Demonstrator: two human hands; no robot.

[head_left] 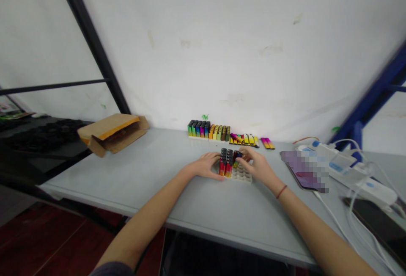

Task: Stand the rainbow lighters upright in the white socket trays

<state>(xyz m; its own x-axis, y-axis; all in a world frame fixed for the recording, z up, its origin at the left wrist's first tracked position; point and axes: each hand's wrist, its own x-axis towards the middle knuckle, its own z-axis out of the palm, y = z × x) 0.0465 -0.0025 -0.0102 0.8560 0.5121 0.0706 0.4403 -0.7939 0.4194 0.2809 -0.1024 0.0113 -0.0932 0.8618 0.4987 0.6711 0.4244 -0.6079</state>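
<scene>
A pale tray (242, 175) with round holes sits on the table in front of me. Red-and-yellow lighters (225, 168) with black tops stand upright in rows at its left side. My left hand (206, 166) holds the tray's left edge, thumb at the front corner and fingers behind. Between the thumb and fingers of my right hand (253, 164) is a dark-topped lighter (236, 157), over the tray beside the filled rows. Its lower end looks yellow-green; whether it sits in a hole I cannot tell. Bare holes show at the tray's right.
Along the wall stands another tray of colourful lighters (198, 128), with yellow lighters (249, 139) and two pink-yellow ones (268, 143) lying to its right. A brown cardboard box (111, 130) lies open at left. A phone (304, 170), power strip (358, 178), cables and dark phone (380, 221) occupy the right.
</scene>
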